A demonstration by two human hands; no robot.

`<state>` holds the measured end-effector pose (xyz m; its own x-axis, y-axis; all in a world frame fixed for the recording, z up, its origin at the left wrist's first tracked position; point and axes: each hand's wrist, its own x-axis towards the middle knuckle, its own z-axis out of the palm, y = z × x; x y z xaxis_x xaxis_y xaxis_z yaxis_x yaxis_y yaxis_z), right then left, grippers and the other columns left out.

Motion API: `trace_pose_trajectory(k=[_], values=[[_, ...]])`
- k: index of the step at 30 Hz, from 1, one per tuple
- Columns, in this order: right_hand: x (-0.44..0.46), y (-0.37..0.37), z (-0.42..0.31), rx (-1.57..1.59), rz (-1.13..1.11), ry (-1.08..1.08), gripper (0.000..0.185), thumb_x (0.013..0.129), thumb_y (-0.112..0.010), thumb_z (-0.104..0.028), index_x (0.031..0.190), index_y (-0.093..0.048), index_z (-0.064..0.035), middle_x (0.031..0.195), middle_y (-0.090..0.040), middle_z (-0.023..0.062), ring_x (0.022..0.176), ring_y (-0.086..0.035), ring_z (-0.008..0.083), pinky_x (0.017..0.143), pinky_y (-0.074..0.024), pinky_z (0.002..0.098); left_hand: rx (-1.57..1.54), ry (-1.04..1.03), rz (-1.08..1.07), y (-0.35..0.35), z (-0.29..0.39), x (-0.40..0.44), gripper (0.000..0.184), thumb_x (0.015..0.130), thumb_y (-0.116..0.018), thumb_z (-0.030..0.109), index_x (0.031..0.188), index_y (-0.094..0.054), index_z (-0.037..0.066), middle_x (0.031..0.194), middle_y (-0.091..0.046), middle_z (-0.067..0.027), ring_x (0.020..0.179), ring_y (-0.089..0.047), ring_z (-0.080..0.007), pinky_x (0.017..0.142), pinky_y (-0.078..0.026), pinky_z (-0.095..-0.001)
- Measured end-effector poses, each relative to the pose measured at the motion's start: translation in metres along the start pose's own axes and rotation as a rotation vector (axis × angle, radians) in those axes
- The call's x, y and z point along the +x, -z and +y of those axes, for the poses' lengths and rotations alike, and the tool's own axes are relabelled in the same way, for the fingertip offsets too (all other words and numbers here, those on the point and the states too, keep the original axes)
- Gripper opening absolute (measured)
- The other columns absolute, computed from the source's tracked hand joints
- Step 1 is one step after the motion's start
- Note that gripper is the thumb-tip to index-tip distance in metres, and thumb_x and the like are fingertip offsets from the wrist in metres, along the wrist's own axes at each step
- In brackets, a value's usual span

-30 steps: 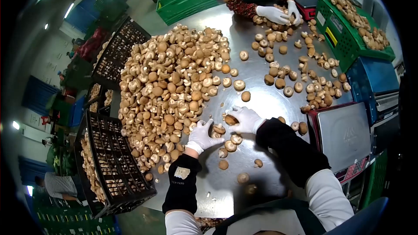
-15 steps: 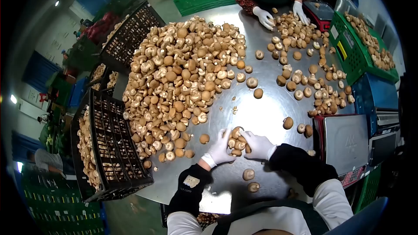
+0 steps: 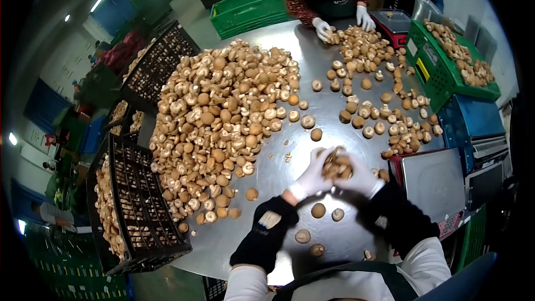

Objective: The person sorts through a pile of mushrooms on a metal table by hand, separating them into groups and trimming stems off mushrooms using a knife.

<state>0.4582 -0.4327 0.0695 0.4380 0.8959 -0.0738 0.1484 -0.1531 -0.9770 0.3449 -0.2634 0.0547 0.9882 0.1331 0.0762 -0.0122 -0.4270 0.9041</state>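
Note:
Between my two white-gloved hands is a cluster of shiitake mushrooms [image 3: 337, 166], lifted over the metal table. My left hand [image 3: 313, 177] presses on the cluster from the left, fingers curved round it. From the other side my right hand [image 3: 359, 178] closes on the same mushrooms. Some of the cluster is blurred and partly covered by the fingers. Just below the hands lie two loose mushrooms, one brown cap [image 3: 318, 210] and one paler mushroom [image 3: 337, 214]. Two more, including a pale-brown mushroom [image 3: 302, 236], rest nearer my body.
A large mushroom pile [image 3: 223, 117] covers the table's left side, beside a black crate [image 3: 146, 189]. Smaller groups [image 3: 407, 134] lie at right, near a scale [image 3: 434, 181]. Across the table, a co-worker's gloved hands [image 3: 322, 29] handle mushrooms beside a green crate [image 3: 429, 64].
My hands have moved right and slightly away from me with the mushroom cluster. Two loose mushrooms now show below them. The camera view has shifted, and the co-worker's left hand has moved.

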Motion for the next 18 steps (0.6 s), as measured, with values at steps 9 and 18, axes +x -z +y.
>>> trace_pose_trajectory(k=[9,18], values=[[0.001,0.111,-0.045,-0.939,0.411,-0.077,0.085,0.075,-0.074,-0.031,0.144,-0.033,-0.0030,0.142,-0.041,0.0263,0.126,-0.047,0.0409,0.104,-0.0410,0.0400,0.033,-0.036,0.286,0.016,0.019,0.062,0.066,0.077,-0.071,0.011,0.138,-0.046,0.010,0.142,-0.038,-0.0216,0.122,-0.051,-0.0341,0.093,-0.049,-0.0374],[-0.015,0.010,-0.011,-1.358,-0.231,-0.112,0.056,0.079,-0.068,-0.046,0.122,-0.059,-0.0110,0.118,-0.055,0.0158,0.114,-0.050,0.0356,0.097,-0.0371,0.0489,0.899,0.682,-0.149,0.100,-0.007,-0.127,0.068,0.074,-0.073,0.052,0.125,-0.059,0.010,0.115,-0.059,-0.0212,0.103,-0.060,-0.0394,0.090,-0.050,-0.0430]])
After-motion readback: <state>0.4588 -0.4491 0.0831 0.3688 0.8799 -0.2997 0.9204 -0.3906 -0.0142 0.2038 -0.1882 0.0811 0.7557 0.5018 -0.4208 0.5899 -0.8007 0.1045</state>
